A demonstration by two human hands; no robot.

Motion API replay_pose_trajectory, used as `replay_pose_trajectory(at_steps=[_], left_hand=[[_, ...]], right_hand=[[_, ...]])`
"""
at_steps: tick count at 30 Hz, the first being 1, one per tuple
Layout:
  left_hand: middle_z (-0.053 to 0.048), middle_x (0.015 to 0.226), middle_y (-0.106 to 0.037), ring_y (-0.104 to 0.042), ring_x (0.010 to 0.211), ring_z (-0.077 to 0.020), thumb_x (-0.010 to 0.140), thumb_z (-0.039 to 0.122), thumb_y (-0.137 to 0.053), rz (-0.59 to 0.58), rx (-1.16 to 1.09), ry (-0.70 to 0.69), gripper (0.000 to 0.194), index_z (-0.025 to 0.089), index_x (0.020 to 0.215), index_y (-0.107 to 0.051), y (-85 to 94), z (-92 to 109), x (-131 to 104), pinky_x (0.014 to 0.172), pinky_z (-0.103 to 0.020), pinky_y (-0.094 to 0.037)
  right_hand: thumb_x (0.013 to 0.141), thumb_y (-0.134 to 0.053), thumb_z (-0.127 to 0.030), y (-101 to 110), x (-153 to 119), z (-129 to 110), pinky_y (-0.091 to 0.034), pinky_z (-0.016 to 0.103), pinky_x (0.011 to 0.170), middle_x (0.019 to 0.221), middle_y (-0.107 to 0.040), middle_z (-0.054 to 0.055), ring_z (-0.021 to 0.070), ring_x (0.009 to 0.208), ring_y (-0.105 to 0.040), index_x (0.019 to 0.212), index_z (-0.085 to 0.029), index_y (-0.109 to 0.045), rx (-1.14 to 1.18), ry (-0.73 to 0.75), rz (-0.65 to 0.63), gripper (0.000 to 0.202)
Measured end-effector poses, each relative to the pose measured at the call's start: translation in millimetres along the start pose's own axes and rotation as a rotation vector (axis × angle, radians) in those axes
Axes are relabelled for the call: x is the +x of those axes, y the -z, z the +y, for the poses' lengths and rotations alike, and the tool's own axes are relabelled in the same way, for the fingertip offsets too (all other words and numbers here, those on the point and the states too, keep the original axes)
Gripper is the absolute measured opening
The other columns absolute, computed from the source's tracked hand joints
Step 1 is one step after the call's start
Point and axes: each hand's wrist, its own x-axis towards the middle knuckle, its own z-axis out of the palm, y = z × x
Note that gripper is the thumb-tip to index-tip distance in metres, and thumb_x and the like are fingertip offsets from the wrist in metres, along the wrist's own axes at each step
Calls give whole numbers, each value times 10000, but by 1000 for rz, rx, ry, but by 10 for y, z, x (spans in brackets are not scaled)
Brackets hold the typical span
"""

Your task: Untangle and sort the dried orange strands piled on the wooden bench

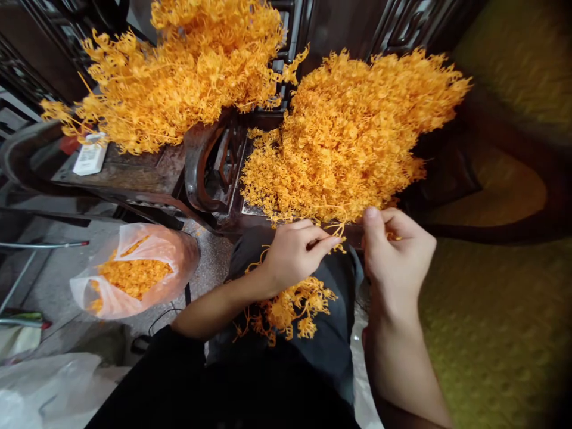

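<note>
Currently, the left hand [297, 250] pinches orange strands [342, 215] above the lap [337, 310]; whether the right hand [395, 256], its grip curled, holds any, I cannot tell. Two orange heaps [353, 137] occupy two chairs [134, 179], one cluster [283, 310] the lap, one bag [181, 250] the floor [212, 253].

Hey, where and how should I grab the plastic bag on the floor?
Probably grip the plastic bag by its loose rim, coming from above: its mouth gapes upward, with slack flaps around the orange pieces, while its rounded body shows no handle.
</note>
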Motion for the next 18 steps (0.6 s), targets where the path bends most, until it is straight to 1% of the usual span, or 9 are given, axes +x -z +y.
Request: replay_pose_trajectory(at_steps=[2, 5, 7, 9, 11, 13, 14, 16, 18], left_hand=[[0, 683, -633, -531, 609, -104, 972, 338, -688, 10, 52, -15, 265, 178, 783, -779, 0, 12, -35, 623, -274, -408], [8, 663, -606, -511, 591, -100, 963, 330, -701, 9, 86, -13, 258, 175, 766, -766, 1, 30, -65, 612, -275, -395], [14, 652, -593, -502, 588, -97, 959, 326, -703, -2, 73, -10, 277, 173, 732, -741, 15, 45, -74, 605, -276, -380], [19, 627, -574, -493, 582, -94, 952, 303, -704, -20, 41, 10, 318, 169, 664, -691, 49, 54, -88, 597, -279, -361], [27, 593, -557, -487, 568, -92, 929, 279, -717, -29, -17, 65, 346, 168, 610, -641, 100, 47, -112, 586, -279, -347], [28, 590, -581, -506, 569, -94, 905, 281, -734, -5, -98, 147, 330, 174, 608, -640, 148, 18, -141, 583, -273, -354], [24, 603, -607, -523, 578, -98, 897, 292, -742, 15, -139, 185, 307, 179, 624, -656, 162, -3, -153, 587, -270, -367], [16, 638, -654, -549, 598, -106, 886, 324, -755, 61, -205, 242, 260, 191, 670, -699, 165, -50, -166, 601, -269, -396], [11, 660, -674, -550, 605, -110, 877, 359, -766, 96, -243, 280, 234, 198, 712, -724, 135, -87, -167, 609, -271, -414]], right_hand=[[933, -682, -558, 4, 41, -23, -380, 294, 569, 691, -595, 17, 139, 588, -478, 766, -180, -675, -16, -16, 34, 413], [899, -717, -561, -39, 69, -22, -436, 295, 625, 858, -710, 52, 167, 690, -588, 977, -175, -751, -48, -2, -99, 395], [913, -706, -545, -83, 112, 15, -432, 284, 610, 802, -690, 35, 151, 661, -579, 902, -180, -734, -32, 24, -170, 366], [940, -678, -536, -107, 213, 82, -382, 275, 534, 638, -578, -4, 121, 548, -492, 732, -190, -627, 75, 40, -20, 407], [933, -675, -556, -97, 344, 160, -297, 270, 444, 550, -442, -49, 94, 448, -368, 673, -230, -488, 243, 43, 258, 457], [914, -692, -566, -68, 412, 215, -262, 263, 392, 592, -480, -43, 90, 420, -377, 721, -247, -462, 371, 29, 378, 438], [914, -698, -557, -56, 396, 225, -275, 257, 380, 650, -548, -17, 92, 426, -423, 757, -236, -492, 393, 14, 326, 412], [933, -703, -511, -48, 252, 205, -342, 247, 389, 801, -664, 33, 103, 475, -524, 898, -198, -606, 367, -26, 98, 329], [974, -666, -474, -68, 16, 141, -368, 237, 409, 787, -658, 7, 101, 484, -516, 1107, -202, -671, 331, -71, -145, 303]])
